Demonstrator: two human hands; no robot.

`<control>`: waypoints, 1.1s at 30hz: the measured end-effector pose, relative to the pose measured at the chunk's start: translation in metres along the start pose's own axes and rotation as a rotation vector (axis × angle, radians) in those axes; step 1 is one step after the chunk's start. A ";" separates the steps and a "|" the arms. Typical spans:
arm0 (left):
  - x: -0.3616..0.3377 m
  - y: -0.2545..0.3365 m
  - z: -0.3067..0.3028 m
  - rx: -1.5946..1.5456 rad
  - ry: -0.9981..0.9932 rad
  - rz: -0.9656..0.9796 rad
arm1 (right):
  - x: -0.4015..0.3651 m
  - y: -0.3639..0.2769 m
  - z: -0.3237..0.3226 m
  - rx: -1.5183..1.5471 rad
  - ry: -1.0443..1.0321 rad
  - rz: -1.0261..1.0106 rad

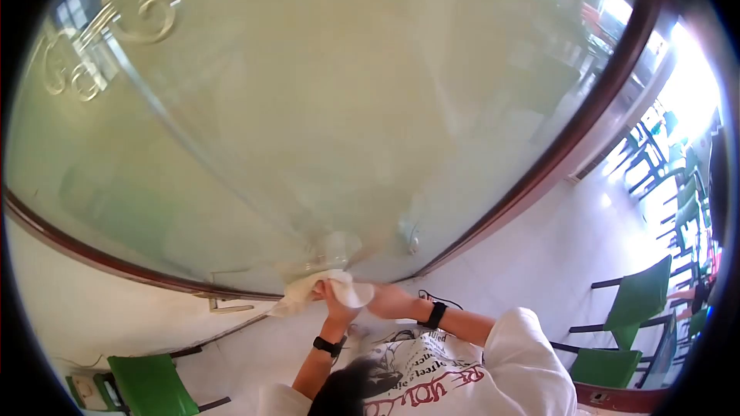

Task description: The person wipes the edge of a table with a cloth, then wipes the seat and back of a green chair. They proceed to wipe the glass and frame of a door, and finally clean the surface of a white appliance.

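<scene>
My left hand [338, 302] is closed on a cream-white cloth [297, 293], its fingers gathered in the folds. The cloth lies against the lower edge of a large glass panel [308, 92] and hangs down on both sides of that hand. Beside it, my right hand [388, 302] meets the cloth's right end; it is blurred and its fingers are hidden, so whether they grip the cloth I cannot tell. Both wrists wear a black band. The glass mirrors the cloth faintly just above my hands.
A dark red wooden frame [532, 177] borders the glass, with a metal handle [230, 305] at its lower left. Gold scrollwork [146, 19] shows at upper left. Green chairs stand at lower left [150, 385] and lower right [640, 293], with more rows behind on the pale floor [532, 262].
</scene>
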State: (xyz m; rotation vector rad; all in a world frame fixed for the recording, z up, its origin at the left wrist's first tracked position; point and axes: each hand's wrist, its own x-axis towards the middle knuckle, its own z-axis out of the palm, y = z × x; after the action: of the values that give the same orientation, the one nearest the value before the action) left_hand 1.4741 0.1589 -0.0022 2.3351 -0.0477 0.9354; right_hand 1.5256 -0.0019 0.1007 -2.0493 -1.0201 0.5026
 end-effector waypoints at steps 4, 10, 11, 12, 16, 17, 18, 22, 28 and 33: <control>0.062 0.063 0.018 -0.160 -0.295 0.415 | -0.052 0.018 -0.042 -0.047 -0.005 0.256; 0.145 0.188 0.058 -0.739 -0.820 0.060 | -0.116 0.034 -0.078 -0.113 0.652 0.174; 0.153 0.198 0.059 -0.779 -0.829 0.074 | -0.123 0.046 -0.079 -0.061 0.624 0.226; 0.160 0.205 0.057 -0.810 -0.832 0.083 | -0.128 0.062 -0.075 -0.009 0.595 0.278; 0.168 0.202 0.039 -0.852 -0.817 0.053 | -0.127 0.102 -0.062 0.072 0.326 0.499; 0.163 0.193 0.033 -0.844 -0.809 0.030 | -0.124 0.115 -0.051 0.092 0.266 0.581; 0.157 0.181 0.027 -0.825 -0.789 0.007 | -0.118 0.135 -0.034 0.110 0.232 0.500; 0.051 0.053 0.076 -0.326 -0.637 0.139 | -0.070 0.109 -0.009 0.037 0.264 0.099; 0.125 0.096 -0.072 -0.856 -0.491 -0.077 | 0.009 0.038 0.034 0.305 -0.022 0.124; 0.087 -0.035 -0.109 -0.185 -0.051 0.206 | 0.049 -0.065 0.053 0.030 0.401 -0.194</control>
State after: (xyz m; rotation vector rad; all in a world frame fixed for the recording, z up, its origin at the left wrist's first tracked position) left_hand 1.4813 0.2639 0.0962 2.2102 -0.3861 0.9275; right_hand 1.4891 0.0864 0.1182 -1.8967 -0.9438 0.0024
